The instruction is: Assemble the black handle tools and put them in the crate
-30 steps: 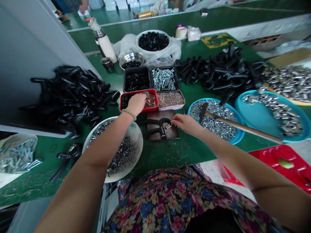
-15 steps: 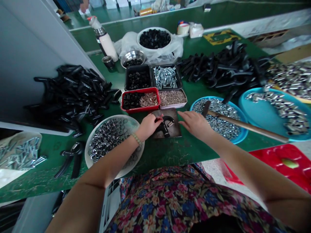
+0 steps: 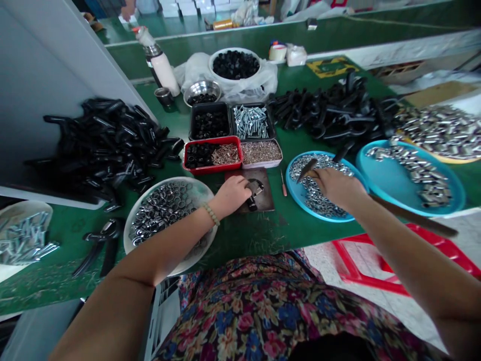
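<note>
Resting the left hand (image 3: 231, 194) over the black tool (image 3: 252, 204), with the fingers close together at its middle; cannot tell whether tightly clamped, because of hidden fingertips. Finding this tool on the metal plate (image 3: 267, 199), near the red box (image 3: 214, 169), with only the curved end and a short dark piece visible beyond the hand. Gripping with the right hand (image 3: 340, 186) the hammer (image 3: 415, 216) near its head, above the blue basin (image 3: 296, 190), with the fingers wrapped around the handle; losing sight of the handle's middle under the right forearm (image 3: 402, 260). Noticing a thin screwdriver (image 3: 283, 188) between plate and basin. Seeing also the white bowl (image 3: 203, 190) of rings (image 3: 161, 213), partly hidden by the left forearm (image 3: 176, 240), and, at the top edge, another person's hand (image 3: 128, 9), cut off and unclear
</note>
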Action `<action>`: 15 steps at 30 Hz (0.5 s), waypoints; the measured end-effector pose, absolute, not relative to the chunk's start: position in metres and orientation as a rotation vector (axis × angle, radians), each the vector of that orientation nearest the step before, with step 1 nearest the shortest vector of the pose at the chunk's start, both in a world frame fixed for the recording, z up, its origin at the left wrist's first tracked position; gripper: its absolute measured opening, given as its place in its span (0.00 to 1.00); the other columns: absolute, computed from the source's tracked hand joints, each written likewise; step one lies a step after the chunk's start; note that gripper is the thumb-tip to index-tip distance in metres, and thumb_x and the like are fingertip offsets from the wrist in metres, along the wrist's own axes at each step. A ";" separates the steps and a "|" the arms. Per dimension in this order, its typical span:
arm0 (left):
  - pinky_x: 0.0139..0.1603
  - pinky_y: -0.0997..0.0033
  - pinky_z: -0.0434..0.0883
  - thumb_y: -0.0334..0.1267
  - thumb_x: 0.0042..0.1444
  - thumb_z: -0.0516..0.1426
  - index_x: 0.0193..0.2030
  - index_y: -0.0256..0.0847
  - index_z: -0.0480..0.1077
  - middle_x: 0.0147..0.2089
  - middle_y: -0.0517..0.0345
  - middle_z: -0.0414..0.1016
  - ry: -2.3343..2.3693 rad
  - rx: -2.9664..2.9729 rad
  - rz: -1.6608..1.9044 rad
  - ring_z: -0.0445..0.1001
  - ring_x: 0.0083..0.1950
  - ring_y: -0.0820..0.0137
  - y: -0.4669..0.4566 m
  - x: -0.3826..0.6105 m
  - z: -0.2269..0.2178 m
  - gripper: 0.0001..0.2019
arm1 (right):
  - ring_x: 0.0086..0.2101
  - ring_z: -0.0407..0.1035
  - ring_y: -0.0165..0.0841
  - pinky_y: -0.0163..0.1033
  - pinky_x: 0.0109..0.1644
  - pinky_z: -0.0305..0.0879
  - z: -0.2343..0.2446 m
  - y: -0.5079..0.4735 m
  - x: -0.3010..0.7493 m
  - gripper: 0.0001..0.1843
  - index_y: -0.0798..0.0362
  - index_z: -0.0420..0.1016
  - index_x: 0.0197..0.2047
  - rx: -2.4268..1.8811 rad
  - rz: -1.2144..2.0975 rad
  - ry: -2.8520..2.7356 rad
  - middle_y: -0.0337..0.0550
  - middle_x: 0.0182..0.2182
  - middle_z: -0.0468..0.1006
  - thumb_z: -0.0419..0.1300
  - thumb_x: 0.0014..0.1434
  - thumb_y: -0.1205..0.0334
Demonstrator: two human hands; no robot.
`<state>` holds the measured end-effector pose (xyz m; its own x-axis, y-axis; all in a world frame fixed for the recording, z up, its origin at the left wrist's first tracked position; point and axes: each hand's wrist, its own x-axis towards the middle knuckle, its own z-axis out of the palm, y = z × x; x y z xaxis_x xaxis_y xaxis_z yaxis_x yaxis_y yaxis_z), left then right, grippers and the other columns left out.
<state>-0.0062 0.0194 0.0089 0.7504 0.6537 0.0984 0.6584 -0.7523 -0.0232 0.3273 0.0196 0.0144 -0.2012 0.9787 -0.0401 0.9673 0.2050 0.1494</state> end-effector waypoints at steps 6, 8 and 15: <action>0.61 0.56 0.62 0.44 0.61 0.55 0.50 0.38 0.74 0.56 0.49 0.71 -1.395 -2.897 -0.525 0.65 0.59 0.59 0.005 -0.025 -0.009 0.15 | 0.35 0.76 0.40 0.40 0.35 0.67 0.044 -0.019 0.247 0.21 0.52 0.64 0.58 1.944 -0.481 2.645 0.49 0.42 0.80 0.42 0.68 0.55; 0.65 0.52 0.57 0.44 0.59 0.57 0.55 0.43 0.72 0.61 0.51 0.68 -1.461 -2.923 -0.557 0.62 0.62 0.58 -0.001 -0.031 -0.010 0.18 | 0.35 0.76 0.40 0.40 0.34 0.67 0.048 -0.023 0.230 0.19 0.52 0.65 0.56 1.939 -0.489 2.704 0.49 0.40 0.80 0.42 0.68 0.55; 0.66 0.50 0.54 0.40 0.57 0.59 0.58 0.46 0.69 0.60 0.51 0.67 -1.581 -2.968 -0.553 0.63 0.61 0.57 -0.005 -0.032 -0.011 0.21 | 0.30 0.75 0.40 0.40 0.29 0.64 0.049 -0.017 0.205 0.17 0.53 0.67 0.52 1.925 -0.475 2.636 0.51 0.37 0.80 0.43 0.68 0.57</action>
<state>-0.0323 -0.0054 -0.0111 0.5257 0.8364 0.1552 0.7510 -0.5419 0.3773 0.2054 -0.0169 0.0495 -0.3110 0.9495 -0.0423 0.9045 0.2820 -0.3199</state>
